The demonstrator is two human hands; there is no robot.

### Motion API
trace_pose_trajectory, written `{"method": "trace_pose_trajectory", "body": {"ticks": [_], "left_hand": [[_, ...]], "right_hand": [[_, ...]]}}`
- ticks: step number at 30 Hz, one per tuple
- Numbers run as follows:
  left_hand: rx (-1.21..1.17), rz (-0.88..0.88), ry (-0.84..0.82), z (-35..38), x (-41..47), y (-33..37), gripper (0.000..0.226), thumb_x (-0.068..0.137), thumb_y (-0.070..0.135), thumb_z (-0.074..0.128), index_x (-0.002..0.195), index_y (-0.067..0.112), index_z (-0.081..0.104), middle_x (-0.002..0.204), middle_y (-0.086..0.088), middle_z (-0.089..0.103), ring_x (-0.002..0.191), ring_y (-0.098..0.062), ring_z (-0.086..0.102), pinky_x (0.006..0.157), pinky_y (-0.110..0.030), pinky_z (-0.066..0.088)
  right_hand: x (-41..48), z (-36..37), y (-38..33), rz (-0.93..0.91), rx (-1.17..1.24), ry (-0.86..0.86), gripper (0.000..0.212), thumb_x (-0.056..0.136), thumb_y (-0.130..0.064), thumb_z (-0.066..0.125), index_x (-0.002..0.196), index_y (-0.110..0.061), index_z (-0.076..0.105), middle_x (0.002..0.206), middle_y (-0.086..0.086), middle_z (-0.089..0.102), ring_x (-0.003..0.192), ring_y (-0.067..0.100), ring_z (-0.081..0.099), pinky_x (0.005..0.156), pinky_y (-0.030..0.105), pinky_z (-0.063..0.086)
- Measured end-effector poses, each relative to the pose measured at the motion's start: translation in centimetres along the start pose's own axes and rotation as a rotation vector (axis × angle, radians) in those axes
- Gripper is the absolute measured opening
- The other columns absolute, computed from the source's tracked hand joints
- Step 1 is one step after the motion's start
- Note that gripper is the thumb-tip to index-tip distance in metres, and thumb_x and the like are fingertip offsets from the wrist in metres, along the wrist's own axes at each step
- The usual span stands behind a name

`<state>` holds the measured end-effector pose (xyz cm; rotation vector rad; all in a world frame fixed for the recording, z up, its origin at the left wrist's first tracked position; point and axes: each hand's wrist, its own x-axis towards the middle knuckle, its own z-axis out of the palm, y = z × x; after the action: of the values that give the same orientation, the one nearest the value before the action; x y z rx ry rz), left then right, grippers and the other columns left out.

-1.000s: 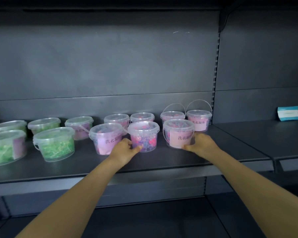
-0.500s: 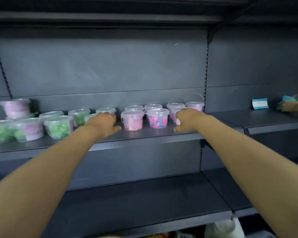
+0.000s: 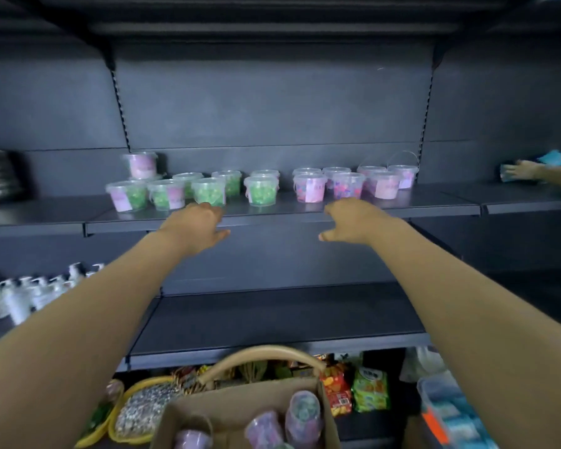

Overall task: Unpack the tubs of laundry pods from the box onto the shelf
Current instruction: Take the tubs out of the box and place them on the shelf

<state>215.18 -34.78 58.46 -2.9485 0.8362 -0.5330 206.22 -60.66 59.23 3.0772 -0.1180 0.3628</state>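
Several clear tubs stand in two rows on the dark shelf [image 3: 434,209]: green pod tubs [image 3: 261,190] at left and middle, pink and purple pod tubs [image 3: 348,185] at right. My left hand [image 3: 196,226] and my right hand [image 3: 353,220] hang in front of the shelf edge, fingers relaxed, holding nothing and clear of the tubs. Below me a cardboard box [image 3: 240,403] holds more purple pod tubs [image 3: 303,416].
A lower shelf [image 3: 272,322] runs under my arms. White pump bottles [image 3: 20,296] stand at the left, snack packets [image 3: 368,388] on the floor level, and a basket handle [image 3: 263,353] arches behind the box. Another person's hand [image 3: 525,170] handles blue packs at far right.
Both hands have let go of the tubs and pulled back from the shelf. My view has moved back and down, bringing the box and the lower shelf into sight.
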Motion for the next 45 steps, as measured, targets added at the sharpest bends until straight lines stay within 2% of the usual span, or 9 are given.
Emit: {"method": "trace_pose_trajectory", "body": {"ticks": [5, 15, 20, 24, 27, 30, 34, 40, 45], "left_hand": [[-0.063, -0.069, -0.074, 1.3, -6.4, -1.0, 0.040, 0.096, 0.037, 0.042, 0.118, 0.005, 0.050, 0.121, -0.013, 0.051, 0.112, -0.029, 0.047, 0.092, -0.039, 0.044], [-0.048, -0.143, -0.219, 7.2, -19.9, -1.4, 0.036, 0.097, 0.035, 0.042, 0.115, 0.005, 0.052, 0.117, -0.014, 0.055, 0.109, -0.031, 0.050, 0.088, -0.040, 0.045], [-0.097, -0.197, -0.297, 11.4, -24.8, -2.1, 0.031, 0.096, 0.031, 0.042, 0.110, 0.006, 0.052, 0.113, -0.014, 0.056, 0.103, -0.029, 0.052, 0.074, -0.034, 0.040], [-0.137, -0.243, -0.319, 16.1, -26.5, -4.3, 0.036, 0.095, 0.031, 0.043, 0.121, 0.006, 0.050, 0.120, -0.014, 0.055, 0.114, -0.031, 0.051, 0.086, -0.038, 0.043], [-0.263, -0.313, -0.374, 20.8, -26.8, -6.5, 0.036, 0.096, 0.032, 0.040, 0.116, 0.005, 0.054, 0.116, -0.016, 0.060, 0.107, -0.032, 0.055, 0.084, -0.036, 0.044], [-0.386, -0.378, -0.472, 25.2, -26.4, -8.4, 0.032, 0.096, 0.026, 0.043, 0.115, 0.004, 0.055, 0.116, -0.016, 0.061, 0.105, -0.031, 0.058, 0.086, -0.036, 0.048], [-0.451, -0.392, -0.654, 31.4, -26.4, -10.4, 0.031, 0.094, 0.022, 0.044, 0.116, 0.004, 0.057, 0.117, -0.015, 0.063, 0.109, -0.030, 0.059, 0.089, -0.036, 0.048], [-0.574, -0.457, -0.846, 39.4, -27.4, -12.2, 0.030, 0.094, 0.025, 0.044, 0.111, 0.005, 0.058, 0.113, -0.015, 0.064, 0.107, -0.028, 0.058, 0.085, -0.031, 0.045], [-0.712, -0.523, -0.936, 43.9, -28.3, -12.0, 0.026, 0.094, 0.022, 0.046, 0.108, 0.005, 0.061, 0.109, -0.013, 0.066, 0.103, -0.026, 0.059, 0.083, -0.028, 0.045]], "right_hand": [[-3.7, 2.0, -3.5, -0.027, -0.005, -0.074, 0.055, 0.088, -0.045, 0.058, 0.126, -0.006, 0.050, 0.124, 0.011, 0.054, 0.114, 0.029, 0.050, 0.093, 0.039, 0.045], [-11.1, 9.1, -10.3, -0.122, 0.065, -0.208, 0.048, 0.090, -0.043, 0.056, 0.122, -0.008, 0.053, 0.118, 0.011, 0.056, 0.106, 0.029, 0.054, 0.087, 0.040, 0.049], [-13.8, 15.0, -14.2, -0.150, 0.098, -0.266, 0.041, 0.088, -0.040, 0.057, 0.116, -0.010, 0.055, 0.113, 0.010, 0.057, 0.106, 0.029, 0.055, 0.080, 0.036, 0.046], [-14.0, 20.9, -16.9, -0.166, 0.086, -0.359, 0.034, 0.087, -0.034, 0.055, 0.109, -0.009, 0.059, 0.109, 0.012, 0.062, 0.102, 0.030, 0.059, 0.078, 0.035, 0.047], [-13.3, 26.0, -18.5, -0.129, 0.102, -0.446, 0.033, 0.086, -0.033, 0.055, 0.110, -0.011, 0.059, 0.112, 0.010, 0.062, 0.105, 0.029, 0.058, 0.078, 0.034, 0.046], [-12.1, 31.0, -20.2, -0.075, 0.155, -0.565, 0.037, 0.089, -0.035, 0.054, 0.118, -0.011, 0.057, 0.119, 0.008, 0.059, 0.113, 0.026, 0.055, 0.090, 0.035, 0.044], [-11.5, 37.2, -22.2, 0.072, 0.267, -0.684, 0.033, 0.089, -0.038, 0.057, 0.113, -0.016, 0.061, 0.112, 0.003, 0.063, 0.105, 0.021, 0.059, 0.076, 0.022, 0.037], [-12.1, 43.3, -24.4, 0.237, 0.420, -0.791, 0.028, 0.091, -0.028, 0.058, 0.112, -0.010, 0.061, 0.114, 0.002, 0.064, 0.107, 0.015, 0.058, 0.077, 0.009, 0.027], [-12.2, 48.4, -25.3, 0.389, 0.494, -0.883, 0.012, 0.086, -0.027, 0.063, 0.086, -0.016, 0.058, 0.094, 0.006, 0.066, 0.095, 0.021, 0.061, 0.079, 0.027, 0.043]]}}
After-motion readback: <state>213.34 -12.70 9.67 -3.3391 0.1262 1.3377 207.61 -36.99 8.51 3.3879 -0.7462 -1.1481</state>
